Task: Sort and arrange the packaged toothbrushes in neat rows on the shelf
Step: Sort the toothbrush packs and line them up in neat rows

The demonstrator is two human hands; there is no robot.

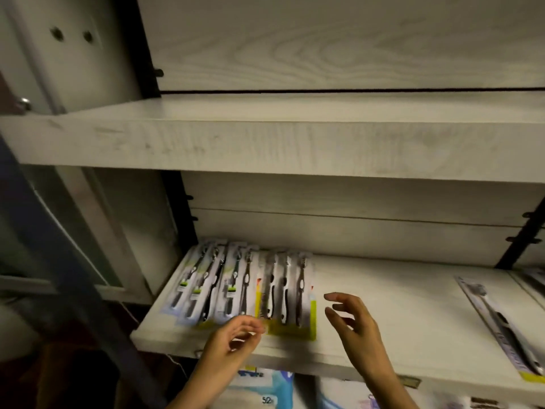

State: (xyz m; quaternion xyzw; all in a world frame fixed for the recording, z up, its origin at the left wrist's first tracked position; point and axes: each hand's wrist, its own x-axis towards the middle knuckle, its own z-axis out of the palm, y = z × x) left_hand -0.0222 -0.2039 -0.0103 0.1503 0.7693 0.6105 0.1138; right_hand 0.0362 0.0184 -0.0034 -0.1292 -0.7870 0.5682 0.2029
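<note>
Several packaged toothbrushes (244, 284) lie side by side in a row at the left end of the lower shelf (407, 290), heads toward the back panel. At the row's front edge, the left hand (233, 339) hovers with fingers loosely curled, gripping nothing; blur hides whether its fingertips touch the yellow-edged pack. Just right of the row, the right hand (352, 318) hangs over bare shelf, fingers relaxed and spread, empty. One more toothbrush pack (501, 323) lies angled, well apart, at far right.
</note>
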